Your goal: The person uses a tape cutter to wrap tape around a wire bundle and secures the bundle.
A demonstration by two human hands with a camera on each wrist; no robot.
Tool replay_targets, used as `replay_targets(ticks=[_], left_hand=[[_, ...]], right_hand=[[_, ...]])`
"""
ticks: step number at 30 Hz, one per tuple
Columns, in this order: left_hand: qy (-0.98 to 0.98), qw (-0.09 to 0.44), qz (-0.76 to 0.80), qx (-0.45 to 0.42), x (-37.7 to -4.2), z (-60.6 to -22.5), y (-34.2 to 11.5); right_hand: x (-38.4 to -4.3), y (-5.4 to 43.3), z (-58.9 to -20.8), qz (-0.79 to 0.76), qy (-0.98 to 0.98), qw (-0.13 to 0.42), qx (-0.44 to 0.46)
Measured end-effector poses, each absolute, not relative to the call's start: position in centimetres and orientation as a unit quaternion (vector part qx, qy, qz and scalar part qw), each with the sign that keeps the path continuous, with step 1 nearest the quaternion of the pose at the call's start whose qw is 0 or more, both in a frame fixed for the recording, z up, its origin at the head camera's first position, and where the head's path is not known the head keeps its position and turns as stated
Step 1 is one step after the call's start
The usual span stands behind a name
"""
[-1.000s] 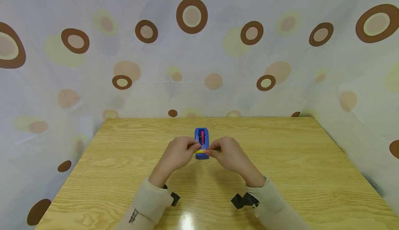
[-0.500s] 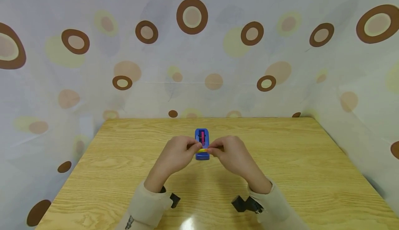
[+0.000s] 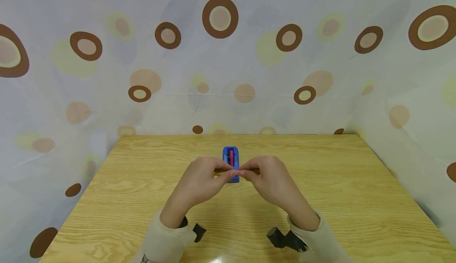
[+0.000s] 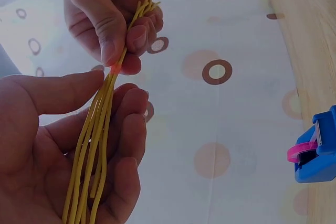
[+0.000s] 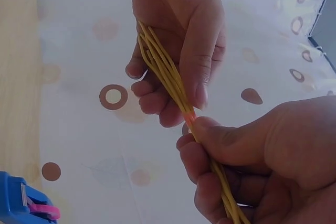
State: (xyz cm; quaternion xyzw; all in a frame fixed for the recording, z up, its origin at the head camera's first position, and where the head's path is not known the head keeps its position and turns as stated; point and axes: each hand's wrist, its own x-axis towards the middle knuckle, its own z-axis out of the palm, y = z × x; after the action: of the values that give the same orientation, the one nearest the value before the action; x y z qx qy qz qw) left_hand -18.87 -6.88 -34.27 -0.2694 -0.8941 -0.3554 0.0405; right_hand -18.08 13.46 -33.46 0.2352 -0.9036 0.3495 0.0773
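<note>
A bundle of thin yellow wires [image 4: 89, 156] is held in the air between both hands, a short band of pink-orange tape [image 4: 115, 68] around it. My left hand [image 3: 203, 178] holds the bundle on one side of the band, thumb against it and fingers curled behind. On the other side, my right hand [image 3: 268, 176] pinches it close to the band, its thumb tip at the tape [image 5: 190, 117]. In the head view the fingers hide most of the wires. Just beyond the hands stands a blue tape dispenser [image 3: 236, 156] with a pink tape roll [image 3: 231, 158].
The wooden table [image 3: 320, 183] reaches back to a pale cloth [image 3: 246, 73] with brown and yellow circles, which also hangs at both sides. A black wrist camera [image 3: 199, 231] sits at the left cuff, another wrist camera [image 3: 285, 239] at the right.
Both hands have come closer together, fingertips now nearly meeting at the tape band. The forearms have shifted slightly outward and nearer the body. The dispenser has stayed in place.
</note>
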Motion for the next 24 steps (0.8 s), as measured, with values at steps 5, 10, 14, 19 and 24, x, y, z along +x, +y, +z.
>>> replay_targets(ticks=[5,10,14,19,24], left_hand=[[-0.893,0.051,-0.346,-0.282,-18.2,-33.9,-6.8],[-0.892,0.069,-0.340,-0.291,-17.5,-33.3,-6.8],[-0.888,0.090,-0.339,-0.299,-17.2,-33.1,-6.7],[-0.878,0.117,-0.339,-0.317,-17.1,-33.2,-6.6],[-0.868,0.156,-0.332,-0.334,-17.0,-33.3,-6.5]], right_hand=[[-17.3,13.6,-33.0,0.347,-0.902,0.081,0.244],[-16.6,13.7,-32.7,0.344,-0.898,0.093,0.259],[-16.1,13.7,-32.4,0.346,-0.893,0.107,0.265],[-15.9,13.8,-32.4,0.352,-0.891,0.121,0.261],[-15.9,13.7,-32.6,0.355,-0.888,0.136,0.260]])
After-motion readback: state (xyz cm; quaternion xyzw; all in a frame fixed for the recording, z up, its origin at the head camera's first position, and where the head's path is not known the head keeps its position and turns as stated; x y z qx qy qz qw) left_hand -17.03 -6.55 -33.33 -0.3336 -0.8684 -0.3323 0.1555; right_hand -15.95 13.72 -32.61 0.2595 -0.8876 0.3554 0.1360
